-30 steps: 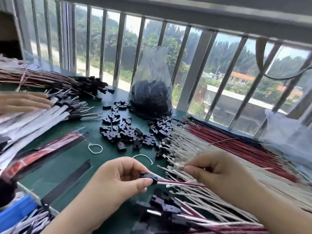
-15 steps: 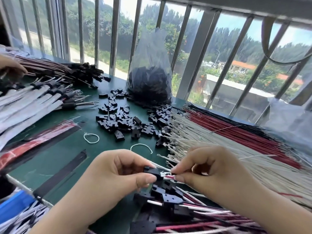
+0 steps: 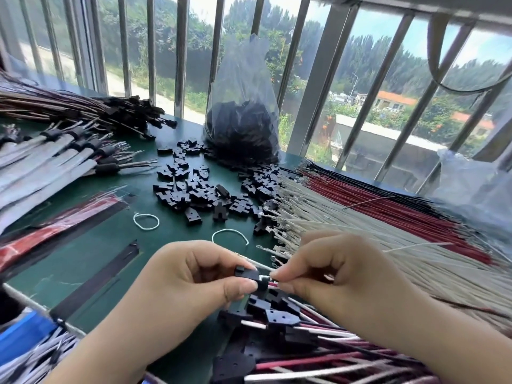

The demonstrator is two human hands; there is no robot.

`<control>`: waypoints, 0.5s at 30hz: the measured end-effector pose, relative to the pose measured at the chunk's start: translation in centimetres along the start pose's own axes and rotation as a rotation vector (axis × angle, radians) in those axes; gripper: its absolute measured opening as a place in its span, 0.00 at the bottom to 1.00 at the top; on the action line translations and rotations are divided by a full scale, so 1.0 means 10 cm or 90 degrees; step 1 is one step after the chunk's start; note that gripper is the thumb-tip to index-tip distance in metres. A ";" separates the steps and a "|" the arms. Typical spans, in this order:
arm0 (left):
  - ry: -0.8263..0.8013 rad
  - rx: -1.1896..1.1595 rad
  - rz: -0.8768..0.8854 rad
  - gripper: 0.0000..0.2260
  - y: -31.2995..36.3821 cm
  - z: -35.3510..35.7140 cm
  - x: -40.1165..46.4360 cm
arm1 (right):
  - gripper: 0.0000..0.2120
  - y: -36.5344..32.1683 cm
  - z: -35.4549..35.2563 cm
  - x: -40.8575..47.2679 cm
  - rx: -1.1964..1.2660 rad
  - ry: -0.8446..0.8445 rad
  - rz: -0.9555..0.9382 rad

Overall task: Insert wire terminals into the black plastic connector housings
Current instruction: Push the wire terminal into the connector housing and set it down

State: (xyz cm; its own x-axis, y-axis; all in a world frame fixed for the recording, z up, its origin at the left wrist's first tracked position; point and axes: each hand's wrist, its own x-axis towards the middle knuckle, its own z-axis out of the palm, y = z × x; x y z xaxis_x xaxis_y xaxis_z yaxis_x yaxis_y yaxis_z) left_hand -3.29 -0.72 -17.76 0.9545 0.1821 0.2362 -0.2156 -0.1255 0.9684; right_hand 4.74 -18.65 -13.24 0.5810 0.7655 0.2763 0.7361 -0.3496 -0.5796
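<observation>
left hand (image 3: 182,284) pinches housing (image 3: 247,273) (right hand (image 3: 332,273) pinches wire (image 3: 273,284)).

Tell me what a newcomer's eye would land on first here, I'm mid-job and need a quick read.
First the two hands at bottom centre: the left hand pinches a black connector housing while the right hand feeds a wire into it. Next, the broad fan of white and red wires along the right side of the green table. Then the scatter of loose black housings mid-table, below a clear bag of more by the window bars.
</observation>
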 end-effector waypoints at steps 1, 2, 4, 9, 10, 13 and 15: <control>-0.005 0.008 0.005 0.10 -0.01 0.00 0.00 | 0.13 0.00 0.02 0.01 -0.009 -0.002 -0.010; -0.012 0.020 0.010 0.09 -0.01 0.00 0.00 | 0.13 -0.01 0.04 0.01 -0.022 -0.001 -0.021; -0.012 0.030 0.015 0.09 -0.01 0.00 0.00 | 0.11 -0.01 0.07 0.01 -0.039 0.004 -0.037; 0.035 0.009 0.000 0.12 -0.01 0.02 -0.01 | 0.11 0.02 0.01 0.03 -0.021 -0.003 -0.009; 0.042 -0.001 -0.005 0.11 -0.01 0.02 -0.01 | 0.09 0.04 -0.01 0.03 -0.020 0.006 0.000; 0.044 -0.008 -0.014 0.10 -0.02 0.02 0.00 | 0.06 0.08 0.03 0.01 -0.058 0.045 -0.018; 0.042 -0.012 -0.014 0.09 -0.03 0.03 0.00 | 0.04 0.09 0.10 0.00 -0.087 0.072 -0.057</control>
State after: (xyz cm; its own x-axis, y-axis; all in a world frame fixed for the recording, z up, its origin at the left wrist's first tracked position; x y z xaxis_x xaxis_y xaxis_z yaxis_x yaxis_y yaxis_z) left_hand -3.13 -0.95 -18.06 0.9434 0.2487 0.2197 -0.1999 -0.1027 0.9744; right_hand 5.06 -18.39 -14.49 0.5416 0.7334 0.4110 0.8219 -0.3592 -0.4421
